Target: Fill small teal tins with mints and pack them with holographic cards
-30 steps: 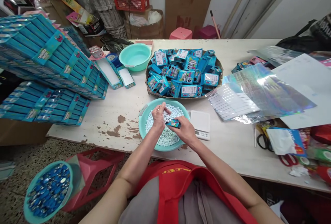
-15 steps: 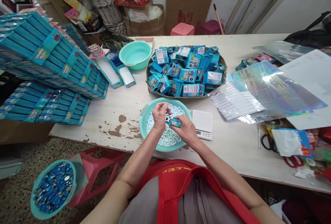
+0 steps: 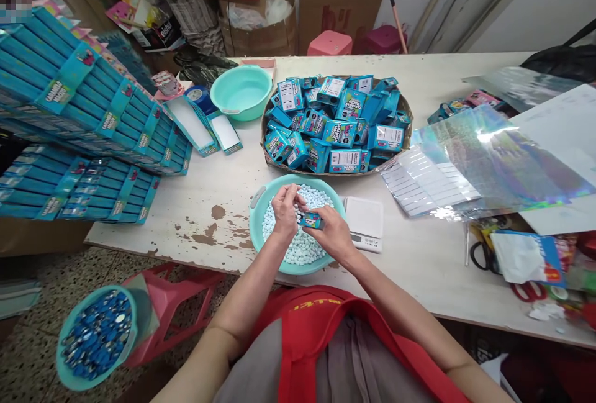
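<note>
My right hand (image 3: 335, 233) grips a small blue candy box (image 3: 311, 220) by its right side, with printed lettering facing up. Just left of the box, my left hand (image 3: 285, 209) has its fingers curled and drawn together. White candies show close to those fingertips, but what lies inside the fingers is hidden. Both hands are over a turquoise basin (image 3: 255, 229) full of small white and pale blue candies (image 3: 302, 253).
Behind the basin stands a carton tray (image 3: 406, 136) heaped with blue boxes. A white scale (image 3: 364, 220) sits to the right, near holographic sheets (image 3: 503, 154). Display boxes (image 3: 102, 105) are stacked at left. A second turquoise basin (image 3: 242, 92) stands farther back.
The box has turned and shifted slightly left; its open end with a black-and-white print no longer shows. My left fingers have moved slightly up from it. The whole view has shifted a little.
</note>
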The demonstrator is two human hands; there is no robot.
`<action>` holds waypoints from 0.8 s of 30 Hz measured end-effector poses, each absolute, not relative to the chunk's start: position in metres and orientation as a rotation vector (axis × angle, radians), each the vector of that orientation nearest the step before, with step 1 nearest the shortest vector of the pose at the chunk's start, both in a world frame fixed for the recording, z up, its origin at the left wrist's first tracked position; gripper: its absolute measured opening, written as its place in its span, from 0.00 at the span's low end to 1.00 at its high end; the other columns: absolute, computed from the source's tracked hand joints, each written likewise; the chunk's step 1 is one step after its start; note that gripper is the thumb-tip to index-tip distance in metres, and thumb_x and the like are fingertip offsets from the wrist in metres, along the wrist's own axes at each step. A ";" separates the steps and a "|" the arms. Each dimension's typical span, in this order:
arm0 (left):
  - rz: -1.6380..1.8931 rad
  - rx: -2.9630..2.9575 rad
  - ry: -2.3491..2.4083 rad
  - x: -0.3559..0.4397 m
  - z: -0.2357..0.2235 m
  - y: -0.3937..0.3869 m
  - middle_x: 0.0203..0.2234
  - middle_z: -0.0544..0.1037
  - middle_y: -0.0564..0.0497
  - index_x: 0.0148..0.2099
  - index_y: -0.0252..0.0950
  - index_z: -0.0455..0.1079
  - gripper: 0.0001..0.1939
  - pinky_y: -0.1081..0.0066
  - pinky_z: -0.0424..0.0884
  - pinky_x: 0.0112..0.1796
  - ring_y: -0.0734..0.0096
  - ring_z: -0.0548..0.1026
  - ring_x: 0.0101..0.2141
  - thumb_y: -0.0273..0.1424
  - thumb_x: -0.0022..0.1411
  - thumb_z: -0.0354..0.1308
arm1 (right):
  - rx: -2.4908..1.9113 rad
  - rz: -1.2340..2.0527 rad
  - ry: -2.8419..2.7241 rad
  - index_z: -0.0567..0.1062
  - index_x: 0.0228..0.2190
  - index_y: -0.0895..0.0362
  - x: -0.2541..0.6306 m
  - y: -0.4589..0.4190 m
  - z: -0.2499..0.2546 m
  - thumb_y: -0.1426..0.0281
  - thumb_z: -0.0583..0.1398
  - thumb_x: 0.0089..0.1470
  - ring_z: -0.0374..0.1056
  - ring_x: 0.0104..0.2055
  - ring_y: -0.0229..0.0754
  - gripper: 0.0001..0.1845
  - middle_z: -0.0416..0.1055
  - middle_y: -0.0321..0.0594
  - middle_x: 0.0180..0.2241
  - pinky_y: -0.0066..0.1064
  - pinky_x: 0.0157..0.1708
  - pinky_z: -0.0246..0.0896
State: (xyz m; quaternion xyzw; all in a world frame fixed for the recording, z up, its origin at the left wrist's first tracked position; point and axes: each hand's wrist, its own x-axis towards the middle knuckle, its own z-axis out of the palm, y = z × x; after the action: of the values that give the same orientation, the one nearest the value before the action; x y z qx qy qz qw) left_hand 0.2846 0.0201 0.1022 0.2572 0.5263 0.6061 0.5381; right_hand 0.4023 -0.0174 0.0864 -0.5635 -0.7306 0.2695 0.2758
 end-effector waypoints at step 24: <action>0.688 1.759 1.700 0.290 -0.002 0.052 0.50 0.72 0.45 0.44 0.41 0.72 0.13 0.58 0.57 0.54 0.55 0.63 0.55 0.37 0.56 0.58 | -1.454 0.835 -1.478 0.74 0.39 0.52 0.450 -0.032 0.098 0.60 0.66 0.46 0.69 0.40 0.45 0.18 0.72 0.40 0.36 0.39 0.41 0.65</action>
State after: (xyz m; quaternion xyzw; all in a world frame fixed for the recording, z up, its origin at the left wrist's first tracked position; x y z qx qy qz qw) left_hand 0.2903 0.0517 -0.0017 0.6613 0.6390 0.2587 0.2957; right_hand 0.4498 -0.0320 0.0977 -0.5849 -0.5945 0.3358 0.4378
